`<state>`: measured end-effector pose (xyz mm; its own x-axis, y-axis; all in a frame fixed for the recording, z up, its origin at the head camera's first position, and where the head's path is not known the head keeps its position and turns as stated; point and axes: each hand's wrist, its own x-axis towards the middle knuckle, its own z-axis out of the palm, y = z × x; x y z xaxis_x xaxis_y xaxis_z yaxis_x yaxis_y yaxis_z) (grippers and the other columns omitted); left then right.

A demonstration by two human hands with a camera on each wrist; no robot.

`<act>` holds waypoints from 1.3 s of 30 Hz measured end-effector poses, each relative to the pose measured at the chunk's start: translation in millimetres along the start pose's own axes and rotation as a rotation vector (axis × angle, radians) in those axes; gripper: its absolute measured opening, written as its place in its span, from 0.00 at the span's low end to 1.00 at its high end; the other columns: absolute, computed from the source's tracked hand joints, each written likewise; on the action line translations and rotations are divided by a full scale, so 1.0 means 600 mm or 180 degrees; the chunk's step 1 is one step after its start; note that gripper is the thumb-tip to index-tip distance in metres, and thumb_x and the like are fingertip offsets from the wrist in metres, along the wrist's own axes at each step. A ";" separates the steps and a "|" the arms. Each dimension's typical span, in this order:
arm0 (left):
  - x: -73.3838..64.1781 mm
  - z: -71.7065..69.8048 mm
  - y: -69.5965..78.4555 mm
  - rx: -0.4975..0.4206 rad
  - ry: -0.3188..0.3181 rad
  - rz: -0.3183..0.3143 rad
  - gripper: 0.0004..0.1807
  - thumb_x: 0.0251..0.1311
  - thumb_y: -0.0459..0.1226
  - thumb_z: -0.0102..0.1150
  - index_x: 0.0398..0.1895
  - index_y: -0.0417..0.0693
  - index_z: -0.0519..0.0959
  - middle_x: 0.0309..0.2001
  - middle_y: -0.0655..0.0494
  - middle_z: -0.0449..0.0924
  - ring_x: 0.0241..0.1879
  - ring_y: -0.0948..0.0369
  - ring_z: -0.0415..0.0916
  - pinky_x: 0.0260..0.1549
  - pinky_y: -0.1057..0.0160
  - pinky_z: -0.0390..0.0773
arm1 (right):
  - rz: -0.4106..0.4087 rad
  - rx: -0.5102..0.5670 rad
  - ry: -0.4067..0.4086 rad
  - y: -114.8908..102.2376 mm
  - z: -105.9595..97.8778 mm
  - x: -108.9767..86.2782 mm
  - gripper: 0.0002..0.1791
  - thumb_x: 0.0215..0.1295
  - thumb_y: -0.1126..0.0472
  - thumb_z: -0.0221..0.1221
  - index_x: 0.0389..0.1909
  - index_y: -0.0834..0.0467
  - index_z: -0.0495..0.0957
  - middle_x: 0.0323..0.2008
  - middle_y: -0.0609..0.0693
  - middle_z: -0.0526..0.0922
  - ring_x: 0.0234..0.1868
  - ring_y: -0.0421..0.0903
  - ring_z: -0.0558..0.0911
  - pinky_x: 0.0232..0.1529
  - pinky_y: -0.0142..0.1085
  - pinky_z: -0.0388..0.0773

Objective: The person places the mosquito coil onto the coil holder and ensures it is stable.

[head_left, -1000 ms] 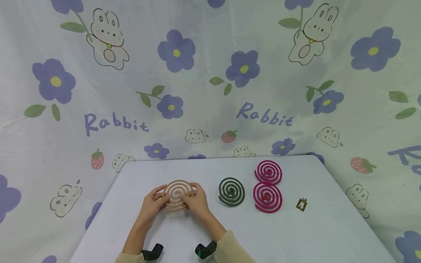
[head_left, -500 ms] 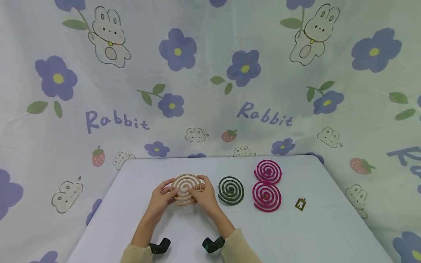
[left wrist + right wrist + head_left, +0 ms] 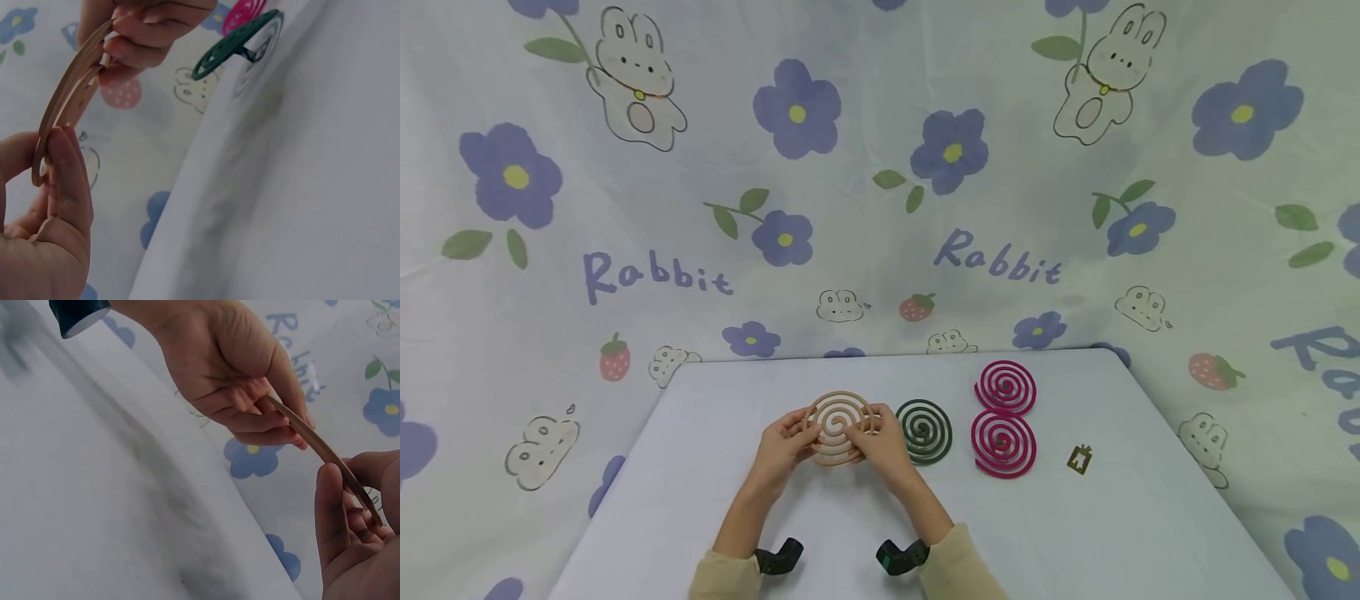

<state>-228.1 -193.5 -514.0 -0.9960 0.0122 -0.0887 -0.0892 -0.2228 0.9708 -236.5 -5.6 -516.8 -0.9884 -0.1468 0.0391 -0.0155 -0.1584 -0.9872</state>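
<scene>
Both hands hold a tan mosquito coil [image 3: 835, 423] above the white table, its spiral face towards the head camera. My left hand [image 3: 782, 446] pinches the coil's left edge, thumb on the near face and fingers behind. On the opposite edge, my right hand [image 3: 883, 443] pinches it the same way, its thumb reaching towards the centre. Seen edge-on in the right wrist view, the coil [image 3: 322, 450] looks slightly bowed. Just right of my right hand is a dark green mosquito coil [image 3: 922, 432], raised above the tabletop on a small dark support in the left wrist view.
Two magenta mosquito coils, a far one [image 3: 1006, 386] and a near one [image 3: 1002, 442], lie edge to edge on the right. Beyond them sits a small brass-coloured square piece [image 3: 1076, 470] with a cutout. A printed rabbit-and-flower cloth [image 3: 850, 200] hangs behind the table [image 3: 1135, 533].
Both hands have carried the tan coil to the right and slightly away from the body, closer to the green coil. The grip looks unchanged, and the other coils stay in place.
</scene>
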 end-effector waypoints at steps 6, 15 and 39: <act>0.005 0.022 -0.002 -0.0035 -0.0116 -0.0014 0.22 0.62 0.28 0.60 0.58 0.26 0.70 0.34 0.51 0.79 0.29 0.63 0.78 0.29 0.69 0.79 | 0.0073 -0.0008 -0.0023 -0.009 -0.025 -0.006 0.24 0.59 0.66 0.67 0.51 0.68 0.66 0.26 0.53 0.81 0.17 0.43 0.80 0.20 0.36 0.80; 0.005 0.060 -0.014 -0.0055 -0.0180 -0.0088 0.19 0.62 0.28 0.61 0.53 0.24 0.73 0.33 0.51 0.80 0.26 0.65 0.76 0.27 0.70 0.78 | 0.0277 -0.0153 -0.0153 -0.071 -0.056 -0.044 0.17 0.64 0.67 0.63 0.45 0.73 0.69 0.28 0.59 0.82 0.19 0.45 0.82 0.21 0.37 0.81; 0.011 0.150 -0.044 -0.0279 -0.0580 -0.0371 0.22 0.63 0.31 0.61 0.57 0.28 0.70 0.35 0.51 0.79 0.30 0.63 0.76 0.28 0.70 0.77 | 0.0378 -0.0165 0.0205 -0.049 -0.141 -0.073 0.13 0.71 0.61 0.57 0.42 0.69 0.72 0.30 0.66 0.81 0.24 0.50 0.84 0.28 0.43 0.83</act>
<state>-232.9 -99.6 -520.0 -0.9646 0.2169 -0.1497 -0.2107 -0.2933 0.9325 -205.7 88.2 -502.8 -0.9914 -0.0983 -0.0869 0.0960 -0.0927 -0.9911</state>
